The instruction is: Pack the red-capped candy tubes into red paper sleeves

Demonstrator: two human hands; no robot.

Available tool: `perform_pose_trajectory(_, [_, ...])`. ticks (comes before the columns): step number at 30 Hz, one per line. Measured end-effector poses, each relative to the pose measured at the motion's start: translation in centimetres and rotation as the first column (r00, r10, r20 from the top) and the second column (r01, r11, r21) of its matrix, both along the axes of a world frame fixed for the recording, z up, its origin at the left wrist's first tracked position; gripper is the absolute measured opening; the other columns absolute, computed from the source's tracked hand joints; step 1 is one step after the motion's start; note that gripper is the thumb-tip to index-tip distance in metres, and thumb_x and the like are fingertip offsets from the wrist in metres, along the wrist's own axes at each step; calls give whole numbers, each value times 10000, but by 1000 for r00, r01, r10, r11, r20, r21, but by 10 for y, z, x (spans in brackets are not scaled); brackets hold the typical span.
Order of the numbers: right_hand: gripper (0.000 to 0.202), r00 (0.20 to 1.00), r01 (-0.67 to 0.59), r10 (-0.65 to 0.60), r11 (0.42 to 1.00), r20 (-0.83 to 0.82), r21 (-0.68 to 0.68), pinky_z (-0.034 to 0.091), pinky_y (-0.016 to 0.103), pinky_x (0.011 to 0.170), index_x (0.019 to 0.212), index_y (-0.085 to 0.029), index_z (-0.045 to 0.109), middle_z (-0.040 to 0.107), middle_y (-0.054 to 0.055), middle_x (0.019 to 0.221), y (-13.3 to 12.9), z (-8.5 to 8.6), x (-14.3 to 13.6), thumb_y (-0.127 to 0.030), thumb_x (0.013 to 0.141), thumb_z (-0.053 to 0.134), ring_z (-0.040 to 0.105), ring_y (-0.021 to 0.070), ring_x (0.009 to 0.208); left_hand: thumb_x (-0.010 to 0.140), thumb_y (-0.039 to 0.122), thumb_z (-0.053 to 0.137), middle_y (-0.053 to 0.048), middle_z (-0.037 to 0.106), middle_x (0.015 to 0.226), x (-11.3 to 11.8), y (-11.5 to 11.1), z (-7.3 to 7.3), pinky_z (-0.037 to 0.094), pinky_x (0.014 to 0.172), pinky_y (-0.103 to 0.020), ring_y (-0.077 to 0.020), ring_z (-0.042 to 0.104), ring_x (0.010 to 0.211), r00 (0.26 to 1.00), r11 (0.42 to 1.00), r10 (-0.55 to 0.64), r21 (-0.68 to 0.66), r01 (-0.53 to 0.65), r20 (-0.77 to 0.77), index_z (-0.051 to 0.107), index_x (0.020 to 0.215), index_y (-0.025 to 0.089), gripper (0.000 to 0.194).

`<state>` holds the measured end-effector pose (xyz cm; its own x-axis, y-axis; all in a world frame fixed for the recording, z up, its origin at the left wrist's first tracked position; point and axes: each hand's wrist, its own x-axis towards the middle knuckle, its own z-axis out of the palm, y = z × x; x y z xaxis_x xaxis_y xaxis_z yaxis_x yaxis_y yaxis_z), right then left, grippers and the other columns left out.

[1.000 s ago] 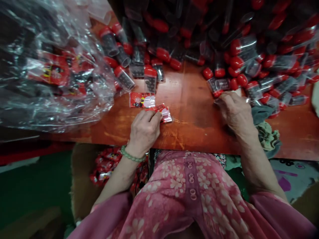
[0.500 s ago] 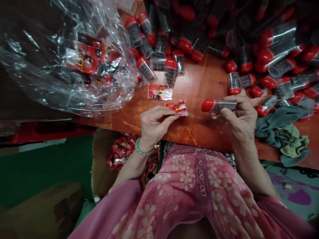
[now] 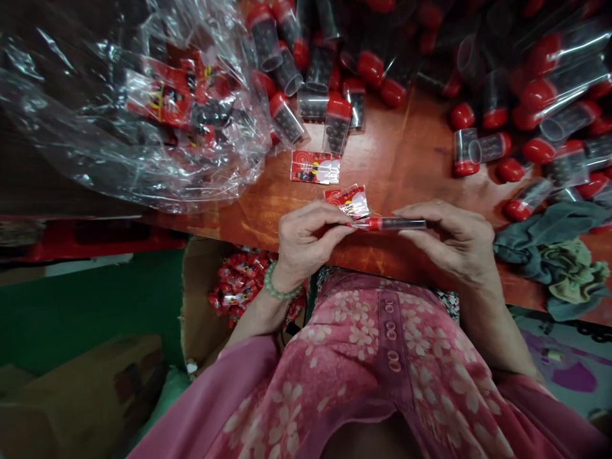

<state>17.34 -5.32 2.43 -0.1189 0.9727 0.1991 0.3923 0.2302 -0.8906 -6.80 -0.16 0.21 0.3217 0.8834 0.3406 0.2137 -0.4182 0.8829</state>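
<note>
My left hand [image 3: 306, 242] pinches a small red printed plastic packet [image 3: 352, 199] between thumb and fingers, over the table's near edge. My right hand [image 3: 454, 241] grips a clear tube [image 3: 404, 224] of dark contents by its far end. The tube lies level, its red cap turned left against the packet's near edge at my left fingertips. Whether the cap is inside the packet, I cannot tell. Just beyond, another red printed packet [image 3: 313, 167] lies flat on the wooden table [image 3: 392, 153].
Red-capped tubes [image 3: 337, 124] are heaped across the back and right of the table. A clear plastic bag [image 3: 224, 178] with red packets spreads at left. Crumpled grey-green cloth [image 3: 535, 239] lies at right. Below the edge, a cardboard box [image 3: 194, 306] holds more red packets [image 3: 239, 290].
My right hand has brought the tube leftward, so its red cap now meets the packet in my left hand. The left hand keeps its pinch. The view has shifted slightly.
</note>
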Motion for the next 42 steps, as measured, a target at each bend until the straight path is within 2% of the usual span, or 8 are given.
perform_pose_trajectory(6, [157,996,-75,80,992,44,-101,612,293,804,1073,-266,768,813,6,987,4,6,0,-252,919,742,768,169,839,847,264,807,-39,806,800,1,-2,1,584,717,-230,-123,743,722,995,996,-78,-56,75,-60,788,829,172,96])
perform_pose_trajectory(13, [151,1000,-30,31,989,4,-144,608,269,780,1060,-246,765,814,0,976,5,2,-2,-257,909,751,761,150,813,780,451,851,-107,824,1036,-4,-1,4,603,863,-298,-207,780,896,964,893,-252,-402,200,-81,790,1098,156,438])
perform_pose_trajectory(15, [140,997,-62,67,987,29,-150,611,274,781,1044,-238,768,818,8,976,5,2,-6,-242,906,747,760,154,806,759,484,856,-100,822,1002,-5,2,6,590,837,-297,-213,770,864,943,860,-315,-454,234,-110,788,1104,148,487])
perform_pose_trajectory(19, [143,1000,-4,-2,964,-19,-266,584,255,660,1015,-224,774,810,5,886,4,-2,-14,-295,893,756,722,142,688,858,422,761,-27,764,754,-2,4,12,489,648,-236,-130,655,638,903,837,-383,-486,251,-194,792,966,137,307])
perform_pose_trajectory(24, [163,996,-75,58,949,-62,-305,571,237,666,1021,-226,786,821,0,921,2,-6,-14,-264,863,784,728,131,698,888,336,694,-3,699,652,4,2,15,396,557,-212,-90,553,546,854,823,-465,-470,320,-233,780,914,121,233])
perform_pose_trajectory(29, [144,992,-121,100,937,-82,-326,594,240,718,1023,-262,798,824,-12,932,2,-6,-6,-315,893,769,766,146,769,888,410,715,-30,755,721,2,0,15,450,577,-229,-117,613,569,855,825,-476,-442,353,-205,794,986,144,294])
perform_pose_trajectory(34, [132,991,-132,135,963,-6,-234,628,273,789,1030,-286,793,830,-17,962,2,-8,-8,-312,904,761,782,162,822,888,485,727,-81,811,904,-6,-2,17,553,734,-280,-202,751,782,868,926,-363,-235,295,-338,795,1036,194,333])
perform_pose_trajectory(42, [183,992,-127,128,991,11,-34,642,280,853,1087,-287,783,830,-17,1020,-5,-2,-15,-225,920,741,793,161,910,970,380,641,-70,811,904,5,-9,9,566,825,-290,-177,763,823,897,952,-289,-3,306,-333,764,995,176,239])
